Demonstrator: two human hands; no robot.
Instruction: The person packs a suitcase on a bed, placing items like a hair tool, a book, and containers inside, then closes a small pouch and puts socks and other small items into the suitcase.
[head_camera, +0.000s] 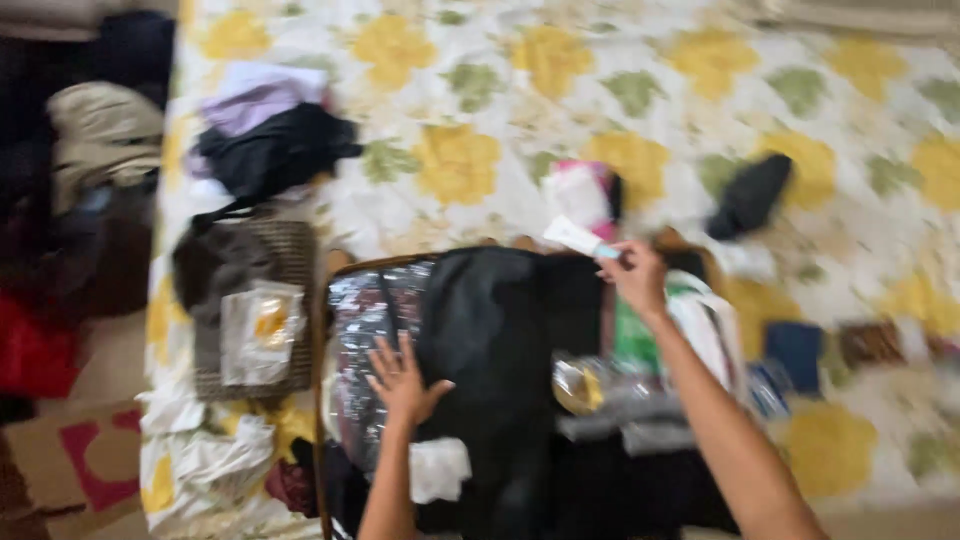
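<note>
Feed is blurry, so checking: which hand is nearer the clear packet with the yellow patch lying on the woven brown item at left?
Left. The left hand rests flat on the black garment, just right of the clear packet. The right hand is farther right, holding a small white tube.

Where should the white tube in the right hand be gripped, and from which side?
Grip the white tube at its near, lower-right end, coming from the right, as the right hand does: it slants up-left, that end toward the hand, the rest free above the bag.

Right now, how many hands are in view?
2. The left hand lies flat on the black garment; the right hand holds a small white tube above the open suitcase.
</note>
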